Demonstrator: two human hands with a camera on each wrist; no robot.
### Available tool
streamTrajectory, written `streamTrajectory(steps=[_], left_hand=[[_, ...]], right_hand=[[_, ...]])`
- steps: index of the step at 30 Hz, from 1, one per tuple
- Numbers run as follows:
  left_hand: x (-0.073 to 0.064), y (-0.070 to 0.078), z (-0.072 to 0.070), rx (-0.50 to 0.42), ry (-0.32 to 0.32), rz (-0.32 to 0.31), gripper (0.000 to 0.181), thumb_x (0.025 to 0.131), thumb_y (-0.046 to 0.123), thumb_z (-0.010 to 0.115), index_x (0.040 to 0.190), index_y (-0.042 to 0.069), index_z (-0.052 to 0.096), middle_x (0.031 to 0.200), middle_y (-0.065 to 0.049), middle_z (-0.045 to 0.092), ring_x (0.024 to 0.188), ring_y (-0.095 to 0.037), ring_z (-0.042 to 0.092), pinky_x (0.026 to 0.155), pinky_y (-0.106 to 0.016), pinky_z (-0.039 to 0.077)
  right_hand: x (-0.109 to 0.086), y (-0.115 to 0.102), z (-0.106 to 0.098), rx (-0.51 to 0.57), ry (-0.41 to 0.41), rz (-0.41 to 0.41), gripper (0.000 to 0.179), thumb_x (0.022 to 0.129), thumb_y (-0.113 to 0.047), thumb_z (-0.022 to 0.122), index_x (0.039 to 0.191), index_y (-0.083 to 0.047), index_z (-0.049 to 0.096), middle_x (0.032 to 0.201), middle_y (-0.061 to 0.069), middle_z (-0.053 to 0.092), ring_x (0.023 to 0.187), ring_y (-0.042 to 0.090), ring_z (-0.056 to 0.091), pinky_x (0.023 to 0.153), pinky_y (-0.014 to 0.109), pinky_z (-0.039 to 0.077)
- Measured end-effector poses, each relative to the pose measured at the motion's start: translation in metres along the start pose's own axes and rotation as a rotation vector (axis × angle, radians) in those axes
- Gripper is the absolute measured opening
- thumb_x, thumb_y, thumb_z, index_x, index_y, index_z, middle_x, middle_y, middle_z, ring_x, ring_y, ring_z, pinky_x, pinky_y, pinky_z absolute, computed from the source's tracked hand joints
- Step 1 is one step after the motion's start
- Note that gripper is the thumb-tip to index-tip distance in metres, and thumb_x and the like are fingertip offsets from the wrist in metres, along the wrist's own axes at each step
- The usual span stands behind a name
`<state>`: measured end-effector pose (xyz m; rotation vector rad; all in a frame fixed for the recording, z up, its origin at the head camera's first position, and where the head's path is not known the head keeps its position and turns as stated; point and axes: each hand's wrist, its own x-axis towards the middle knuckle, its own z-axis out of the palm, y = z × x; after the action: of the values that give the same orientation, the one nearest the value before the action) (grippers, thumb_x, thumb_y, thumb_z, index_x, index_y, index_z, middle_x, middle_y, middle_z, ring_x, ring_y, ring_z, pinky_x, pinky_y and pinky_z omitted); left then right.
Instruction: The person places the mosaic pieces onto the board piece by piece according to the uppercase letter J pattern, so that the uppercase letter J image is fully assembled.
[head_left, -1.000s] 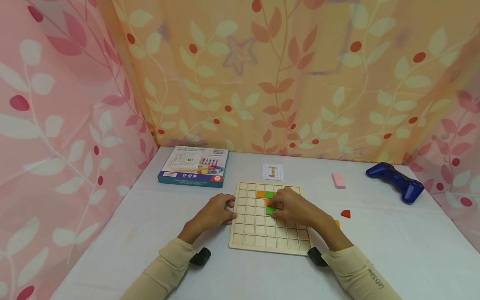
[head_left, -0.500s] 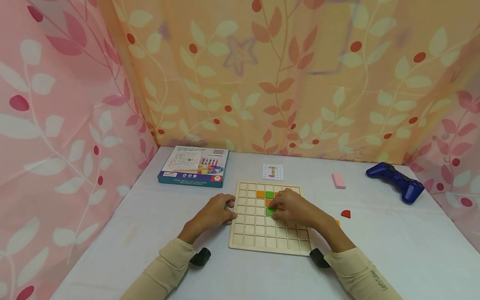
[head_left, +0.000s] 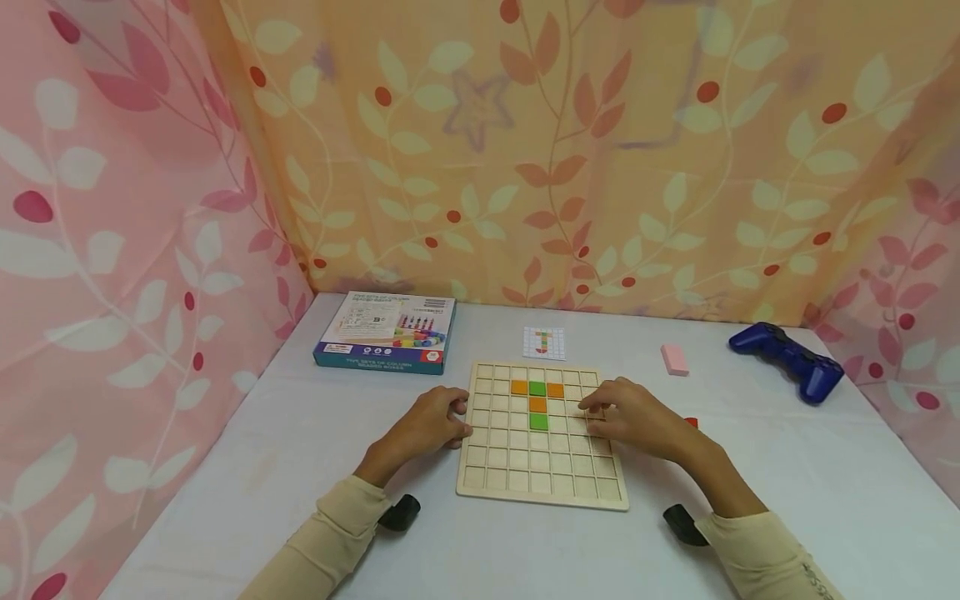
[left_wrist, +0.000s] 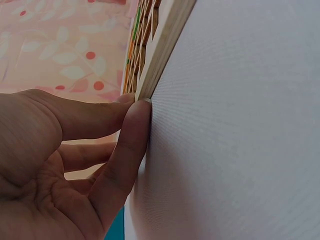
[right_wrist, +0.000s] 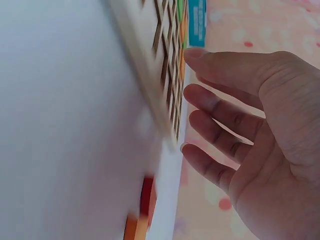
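A wooden grid board lies on the white table. Set in its cells are three orange squares, one of them the orange square in the middle, and two green ones, including the lower green square; together they form a T. My left hand pinches the board's left edge between thumb and finger, as the left wrist view shows close up. Over the board's right side is my right hand, fingers apart and loosely bent, holding nothing. In the right wrist view, that hand is beside the board's edge.
Behind the board lies a small pattern card. A boxed set stands back left; a pink block and a blue game controller are right. A red piece and an orange piece lie near my right arm.
My right hand has drawn back to the right from the coloured squares, uncovering the right orange square in the top row. My left hand stays at the board's edge.
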<state>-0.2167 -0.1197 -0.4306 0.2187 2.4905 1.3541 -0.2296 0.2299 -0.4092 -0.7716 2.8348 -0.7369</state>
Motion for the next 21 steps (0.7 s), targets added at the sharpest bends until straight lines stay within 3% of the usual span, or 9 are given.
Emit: streamTrajectory(steps=[14, 21], left_hand=[[0.000, 0.001, 0.000, 0.006, 0.003, -0.009, 0.058, 0.094, -0.002, 0.075, 0.148, -0.005, 0.054, 0.112, -0.011, 0.056, 0.084, -0.018, 0.062, 0.073, -0.027, 0.061], [0.001, -0.001, 0.001, 0.010, 0.002, 0.002, 0.057, 0.094, -0.002, 0.075, 0.147, -0.006, 0.054, 0.112, -0.011, 0.056, 0.086, -0.018, 0.061, 0.073, -0.028, 0.061]], right_hand=[[-0.051, 0.042, -0.020, -0.065, 0.050, 0.088, 0.035, 0.088, -0.028, 0.087, 0.118, -0.011, 0.080, 0.108, -0.003, 0.072, 0.101, 0.020, 0.060, 0.087, 0.041, 0.053], [-0.067, 0.057, -0.022, -0.090, 0.065, 0.113, 0.035, 0.085, -0.028, 0.089, 0.115, -0.011, 0.080, 0.107, -0.004, 0.072, 0.098, 0.018, 0.059, 0.083, 0.034, 0.053]])
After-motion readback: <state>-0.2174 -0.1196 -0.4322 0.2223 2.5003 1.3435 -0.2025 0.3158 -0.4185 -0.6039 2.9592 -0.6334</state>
